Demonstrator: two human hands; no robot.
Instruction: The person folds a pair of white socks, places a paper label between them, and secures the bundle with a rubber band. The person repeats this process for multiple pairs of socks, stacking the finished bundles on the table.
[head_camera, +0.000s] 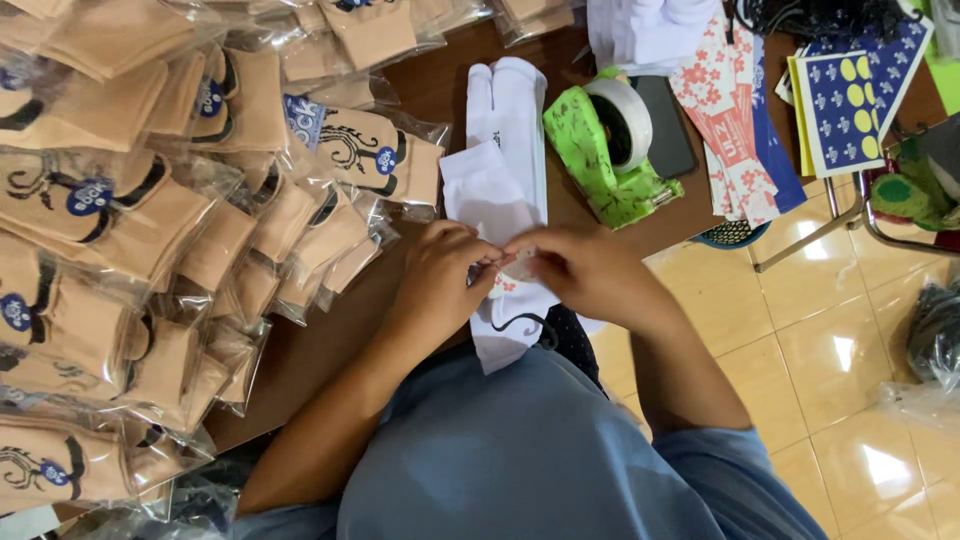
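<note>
Your two hands meet over a folded pair of white socks (505, 215) that lies at the near edge of the brown table (440, 85), just in front of your chest. Between your fingertips sits a small pale paper label (520, 265) with a faint red pattern, resting on top of the white socks. Your left hand (440, 275) pinches at the label's left side with thumb and forefinger closed together, and your right hand (590, 272) curls in from the right, its fingertips touching the same label; the two hands all but touch each other. The socks run away from you toward the far side, the split toe end pointing far, while the near end hangs over the table edge, where a dark curling print shows on the fabric.

Just right of the socks stands a green tape dispenser (595, 160) with a roll of pale tape (620, 120) set in it, and a dark phone (668, 125) lies flat behind it. Farther right, a fan of red-and-white flowered cards (725, 110) lies next to blue sheets with yellow ovals (845, 105).

To your left, a big heap of tan socks in clear plastic bags (150, 230) covers the table, each bag showing a black curling print and a round blue sticker. The heap reaches from the far edge to the near left corner. On the right, beyond the table, the glossy beige tiled floor (850, 330) shows.
</note>
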